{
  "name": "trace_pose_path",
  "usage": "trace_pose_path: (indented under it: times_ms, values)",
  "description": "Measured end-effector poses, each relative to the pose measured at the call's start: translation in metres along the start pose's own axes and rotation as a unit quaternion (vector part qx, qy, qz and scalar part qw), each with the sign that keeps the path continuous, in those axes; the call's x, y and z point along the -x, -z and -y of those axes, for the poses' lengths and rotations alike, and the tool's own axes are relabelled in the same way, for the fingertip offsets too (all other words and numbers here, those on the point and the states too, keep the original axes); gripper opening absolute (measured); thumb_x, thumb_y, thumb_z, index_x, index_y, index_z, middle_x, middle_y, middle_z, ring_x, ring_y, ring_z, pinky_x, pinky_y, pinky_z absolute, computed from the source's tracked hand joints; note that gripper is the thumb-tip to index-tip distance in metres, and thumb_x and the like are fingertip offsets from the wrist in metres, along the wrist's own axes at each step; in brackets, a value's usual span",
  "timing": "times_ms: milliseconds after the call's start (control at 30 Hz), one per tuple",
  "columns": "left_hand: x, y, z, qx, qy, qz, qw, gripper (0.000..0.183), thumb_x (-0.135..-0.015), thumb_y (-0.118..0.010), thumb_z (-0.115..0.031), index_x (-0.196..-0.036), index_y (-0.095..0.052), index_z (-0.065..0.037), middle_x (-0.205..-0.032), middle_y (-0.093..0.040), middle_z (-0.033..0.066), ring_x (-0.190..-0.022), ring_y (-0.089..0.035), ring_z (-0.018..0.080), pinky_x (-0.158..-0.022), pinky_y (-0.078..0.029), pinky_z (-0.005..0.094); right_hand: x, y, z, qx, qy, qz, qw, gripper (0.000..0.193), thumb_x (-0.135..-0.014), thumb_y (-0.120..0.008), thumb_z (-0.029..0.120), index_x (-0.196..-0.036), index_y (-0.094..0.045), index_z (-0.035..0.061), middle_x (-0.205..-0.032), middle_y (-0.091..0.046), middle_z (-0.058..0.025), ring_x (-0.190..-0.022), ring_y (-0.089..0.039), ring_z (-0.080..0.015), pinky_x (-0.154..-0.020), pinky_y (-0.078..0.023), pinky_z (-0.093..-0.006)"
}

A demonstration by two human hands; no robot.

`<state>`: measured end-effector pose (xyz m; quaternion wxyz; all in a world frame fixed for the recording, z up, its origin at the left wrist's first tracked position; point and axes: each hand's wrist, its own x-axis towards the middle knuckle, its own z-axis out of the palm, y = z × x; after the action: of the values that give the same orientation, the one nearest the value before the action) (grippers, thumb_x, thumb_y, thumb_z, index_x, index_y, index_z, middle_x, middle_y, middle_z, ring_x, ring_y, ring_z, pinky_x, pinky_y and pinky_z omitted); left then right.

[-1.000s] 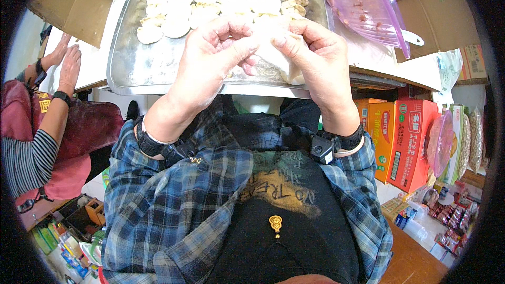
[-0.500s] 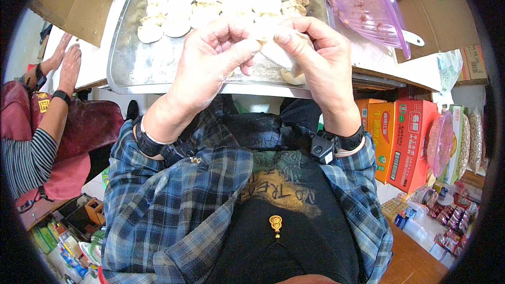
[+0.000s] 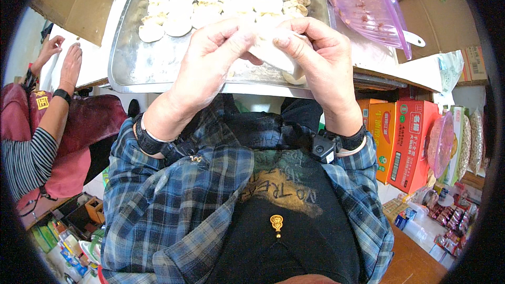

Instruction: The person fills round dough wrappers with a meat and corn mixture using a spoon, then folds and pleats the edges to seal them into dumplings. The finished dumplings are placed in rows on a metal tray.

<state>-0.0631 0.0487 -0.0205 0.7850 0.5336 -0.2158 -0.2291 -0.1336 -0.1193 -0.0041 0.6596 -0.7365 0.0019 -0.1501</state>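
Observation:
Between my hands, above the near edge of a metal tray (image 3: 142, 68), is a pale dumpling (image 3: 274, 55). My left hand (image 3: 213, 55) pinches its left end between thumb and fingers. The right end is gripped by my right hand (image 3: 318, 52), its thumb pressed on the edge. Glare washes out part of the dough. Rows of folded dumplings (image 3: 210, 13) lie farther back on the tray. A further pale piece of dough (image 3: 293, 79) shows on the tray beneath my right hand, partly hidden.
A purple bowl (image 3: 363, 10) with reddish filling scraps and a white handle (image 3: 414, 39) stands at the right. Cardboard flaps (image 3: 79, 5) border the table. Red and orange boxes (image 3: 413, 144) sit at lower right. At left, another person's hands (image 3: 68, 63) are over the table.
My left fingers have shifted slightly inward and up along the dumpling's edge, and the dough between my hands looks broader. The other person's far hand has lifted and curled.

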Motion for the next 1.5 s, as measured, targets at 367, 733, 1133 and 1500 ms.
trace_pose_path:
  times_ms: [367,733,1133,1500]
  values:
    - [-0.001,0.004,-0.001,-0.007,0.023,0.052,0.998,0.011,-0.091,-0.062,-0.01,-0.096,-0.063,-0.001,-0.089,-0.064,0.0049,-0.077,-0.062,0.0114,-0.067,-0.056,0.0274,-0.001,0.0,-0.001,-0.046,-0.011,0.003,0.999,0.012,-0.086,-0.067,0.009,-0.093,-0.068,-0.0011,-0.084,-0.067,-0.0009,-0.079,-0.056,-0.0044,-0.07,-0.046,-0.0201]
    - [-0.002,0.001,-0.002,-0.049,0.014,0.034,0.998,0.017,-0.089,-0.065,-0.012,-0.101,-0.063,-0.001,-0.084,-0.062,0.0023,-0.073,-0.058,0.0074,-0.059,-0.049,0.0204,-0.003,-0.005,-0.001,-0.034,-0.023,0.019,0.999,0.015,-0.086,-0.068,0.012,-0.094,-0.068,-0.0004,-0.084,-0.066,-0.0001,-0.077,-0.056,-0.0049,-0.069,-0.046,-0.0206]
    - [0.001,0.009,-0.009,-0.028,0.083,0.026,0.996,0.017,-0.091,-0.061,-0.014,-0.103,-0.059,-0.001,-0.082,-0.061,0.0031,-0.069,-0.058,0.0093,-0.06,-0.047,0.0212,-0.006,-0.001,-0.003,-0.08,-0.019,-0.007,0.997,0.013,-0.087,-0.067,0.011,-0.094,-0.065,0.0003,-0.085,-0.064,0.0014,-0.076,-0.055,-0.0038,-0.066,-0.044,-0.0184]
    - [0.001,0.008,-0.007,0.001,0.036,0.033,0.999,0.011,-0.091,-0.063,-0.011,-0.097,-0.06,-0.002,-0.078,-0.059,0.0016,-0.067,-0.056,0.0081,-0.059,-0.046,0.0214,-0.007,-0.002,-0.003,-0.019,-0.016,-0.008,1.0,0.013,-0.087,-0.067,0.014,-0.089,-0.067,0.0011,-0.078,-0.062,0.0035,-0.071,-0.052,-0.0034,-0.063,-0.043,-0.0188]
